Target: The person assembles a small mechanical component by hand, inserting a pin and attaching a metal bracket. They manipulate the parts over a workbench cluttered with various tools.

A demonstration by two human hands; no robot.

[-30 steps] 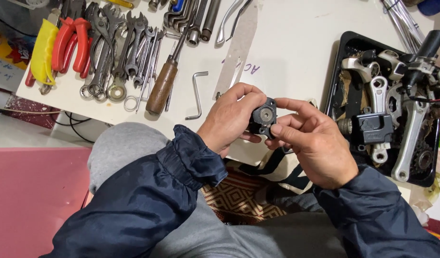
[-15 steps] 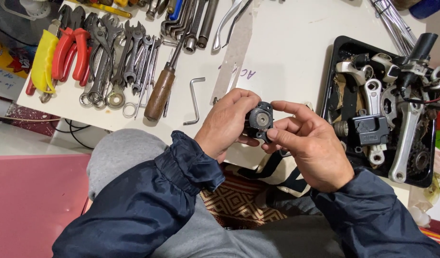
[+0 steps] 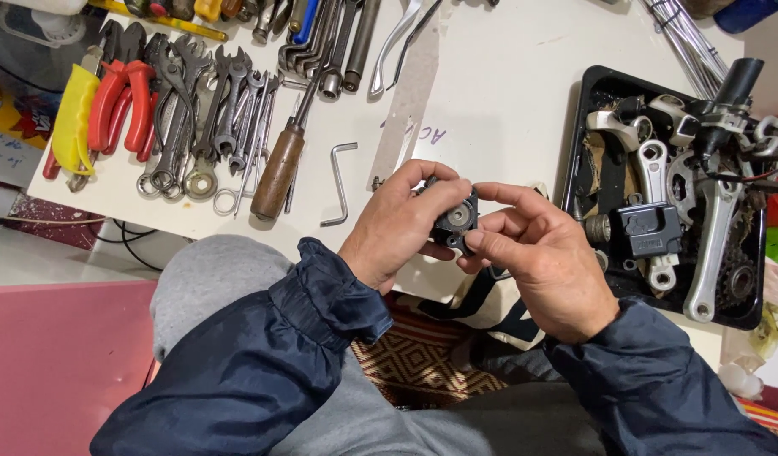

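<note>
I see my left hand (image 3: 403,221) and right hand (image 3: 541,262) still pinching the small black round metal part (image 3: 454,221) in their fingers, left of the black parts tray (image 3: 580,127); my left thumb now covers its top.

Bike repair workshop, white bench (image 3: 507,93), row of wrenches (image 3: 224,110), pliers (image 3: 123,101), tray of crank parts (image 3: 685,203)

Over the last second the left hand (image 3: 402,224) has rotated around the small black part (image 3: 453,221): its fingers, earlier curled over the top edge only, now wrap further across the front face. The round metal centre of the part, earlier facing up toward the camera, now tilts toward the right hand (image 3: 541,253). The right thumb and forefinger have shifted from the part's side to its lower right corner.
</note>
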